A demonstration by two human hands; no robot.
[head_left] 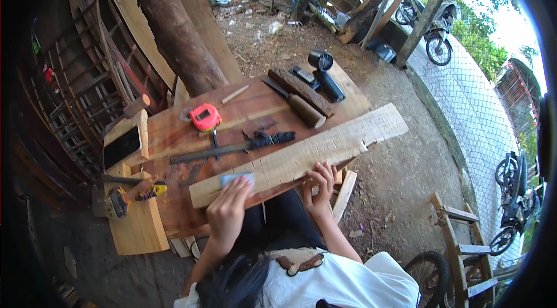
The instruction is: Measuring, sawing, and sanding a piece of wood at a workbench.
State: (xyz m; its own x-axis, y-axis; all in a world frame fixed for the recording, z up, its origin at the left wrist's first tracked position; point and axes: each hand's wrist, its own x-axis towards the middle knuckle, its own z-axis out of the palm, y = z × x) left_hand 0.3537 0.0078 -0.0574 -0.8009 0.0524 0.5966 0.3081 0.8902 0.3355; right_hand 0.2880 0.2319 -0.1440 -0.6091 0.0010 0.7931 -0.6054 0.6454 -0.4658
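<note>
A long pale wooden board (290, 157) lies at a slant along the near edge of the table, its right end sticking out past the tabletop. My left hand (228, 206) is closed on a flat light-blue pad (237, 179), pressing it against the board's left part; whether it is sandpaper or a sponge I cannot make out. At the board's near edge, right of its middle, my right hand (318, 187) grips the wood with curled fingers.
The wooden table (174, 192) carries a red tape measure (205, 117), a file (214, 151), a wooden-handled chisel (304, 111), a small black fan (328, 79), a phone (122, 148) and a brush (119, 202). A wooden ladder (464, 248) stands at right.
</note>
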